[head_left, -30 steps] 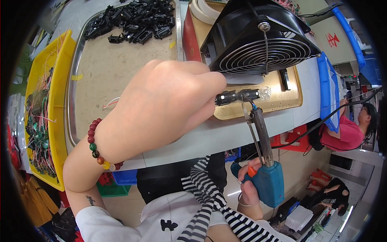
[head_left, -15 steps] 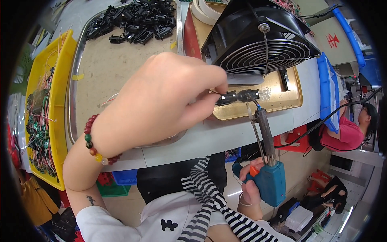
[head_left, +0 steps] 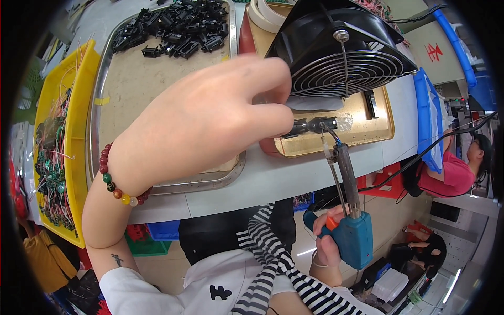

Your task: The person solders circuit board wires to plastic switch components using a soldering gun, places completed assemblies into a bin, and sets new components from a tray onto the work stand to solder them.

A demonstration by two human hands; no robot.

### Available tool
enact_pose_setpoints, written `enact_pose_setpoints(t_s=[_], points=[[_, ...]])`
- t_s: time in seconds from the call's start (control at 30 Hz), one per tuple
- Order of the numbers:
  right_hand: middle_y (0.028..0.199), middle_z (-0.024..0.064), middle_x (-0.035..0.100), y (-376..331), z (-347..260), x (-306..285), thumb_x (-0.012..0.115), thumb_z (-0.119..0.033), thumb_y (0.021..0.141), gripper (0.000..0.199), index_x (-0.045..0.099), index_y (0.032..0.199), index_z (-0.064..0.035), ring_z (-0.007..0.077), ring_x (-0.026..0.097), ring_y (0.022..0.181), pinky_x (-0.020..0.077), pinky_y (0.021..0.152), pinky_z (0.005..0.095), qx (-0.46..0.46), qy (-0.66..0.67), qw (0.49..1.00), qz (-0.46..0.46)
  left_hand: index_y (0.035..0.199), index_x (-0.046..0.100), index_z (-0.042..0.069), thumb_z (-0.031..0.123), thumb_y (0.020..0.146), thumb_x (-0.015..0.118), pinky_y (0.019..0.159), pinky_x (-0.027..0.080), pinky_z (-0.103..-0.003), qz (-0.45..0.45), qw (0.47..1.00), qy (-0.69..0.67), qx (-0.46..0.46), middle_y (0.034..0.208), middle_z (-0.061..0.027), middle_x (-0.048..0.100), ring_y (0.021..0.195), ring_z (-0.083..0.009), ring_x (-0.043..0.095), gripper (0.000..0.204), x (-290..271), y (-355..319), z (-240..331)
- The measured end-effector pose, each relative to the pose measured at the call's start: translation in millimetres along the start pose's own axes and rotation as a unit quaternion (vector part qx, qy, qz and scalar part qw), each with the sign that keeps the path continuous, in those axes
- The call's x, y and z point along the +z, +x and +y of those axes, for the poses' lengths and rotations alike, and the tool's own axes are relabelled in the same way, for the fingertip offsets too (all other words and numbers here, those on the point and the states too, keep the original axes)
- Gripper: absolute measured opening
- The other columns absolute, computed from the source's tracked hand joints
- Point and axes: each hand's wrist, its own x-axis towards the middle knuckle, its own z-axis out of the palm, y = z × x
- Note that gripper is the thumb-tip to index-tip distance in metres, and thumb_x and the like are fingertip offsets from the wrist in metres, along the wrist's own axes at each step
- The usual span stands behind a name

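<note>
A black plastic housing point(head_left: 317, 124) lies at the near edge of a gold metal tray point(head_left: 294, 149), with clear tape at its right end. My left hand point(head_left: 226, 105) reaches over the table to the housing's left end. Its thumb and index finger are bent but apart, with nothing visible between the tips; the other fingers are hidden. Below the table edge, my right hand point(head_left: 326, 247) grips a teal soldering gun point(head_left: 354, 239) with an orange-red trigger. The gun points up, its bent tip at the housing's near side and a thin feed tube beside the barrel.
A black fan point(head_left: 336, 52) with a wire guard stands behind the housing. At left, a steel-rimmed tray point(head_left: 157, 89) carries a pile of black plastic housings point(head_left: 181, 26). A yellow bin point(head_left: 79, 136) holds wired circuit boards. A black cable point(head_left: 420, 157) runs at right; other people sit beyond.
My left thumb and index finger have parted from their pinch, and the hand has shifted slightly up and left. The soldering gun stays at nearly the same place.
</note>
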Motion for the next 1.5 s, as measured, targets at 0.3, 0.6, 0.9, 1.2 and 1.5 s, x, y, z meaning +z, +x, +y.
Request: enact_pose_setpoints(t_s=[0.3, 0.6, 0.9, 1.2, 1.5], points=[[0.103, 0.0148, 0.055, -4, 9, -8, 0.072, -0.013, 0.071, 0.042, 0.057, 0.106, 0.0048, 0.0179, 0.060, 0.064, 0.0486, 0.059, 0.0280, -0.020, 0.018, 1.000, -0.010, 0.082, 0.064, 0.007, 0.003, 0.069, 0.072, 0.059, 0.046, -0.034, -0.043, 0.988, 0.065, -0.136, 0.067, -0.0048, 0.058, 0.066, -0.0225, 0.059, 0.016, -9, -3, 30], [0.084, 0.0080, 0.064, 10, -2, -2, 0.072, -0.013, 0.072, 0.028, 0.063, 0.096, -0.0009, 0.0199, 0.061, 0.068, 0.0477, 0.063, 0.0295, -0.114, -0.143, 0.982, -0.056, 0.081, 0.064, 0.005, 0.005, 0.074, 0.072, 0.051, 0.047, -0.031, -0.010, 0.987, 0.006, -0.162, 0.065, -0.0072, 0.062, 0.058, -0.0229, 0.061, 0.011, -4, -5, 22], [0.070, 0.0035, 0.064, 11, -1, -2, 0.073, -0.016, 0.071, 0.022, 0.062, 0.086, -0.0047, 0.0200, 0.059, 0.065, 0.0453, 0.062, 0.0295, -0.110, -0.168, 0.979, -0.035, 0.081, 0.065, 0.005, 0.004, 0.073, 0.071, 0.053, 0.048, -0.033, 0.009, 0.989, -0.003, -0.146, 0.065, -0.0084, 0.062, 0.059, -0.0249, 0.061, 0.010, 0, -4, 22], [0.069, 0.0052, 0.062, 10, 4, -4, 0.073, -0.014, 0.067, 0.029, 0.062, 0.089, -0.0006, 0.0194, 0.056, 0.060, 0.0429, 0.056, 0.0286, -0.107, -0.163, 0.981, -0.018, 0.080, 0.065, 0.005, 0.004, 0.073, 0.071, 0.053, 0.048, -0.033, -0.001, 0.989, 0.007, -0.145, 0.065, -0.0087, 0.061, 0.059, -0.0257, 0.061, 0.010, 0, -4, 22], [0.071, 0.0090, 0.059, 10, 2, -7, 0.073, -0.010, 0.065, 0.030, 0.062, 0.090, 0.0001, 0.0211, 0.055, 0.060, 0.0424, 0.056, 0.0287, -0.120, -0.188, 0.974, -0.046, 0.079, 0.064, 0.005, 0.003, 0.072, 0.070, 0.053, 0.048, -0.034, 0.002, 0.990, 0.004, -0.139, 0.064, -0.0088, 0.061, 0.059, -0.0264, 0.061, 0.009, 2, -5, 21]])
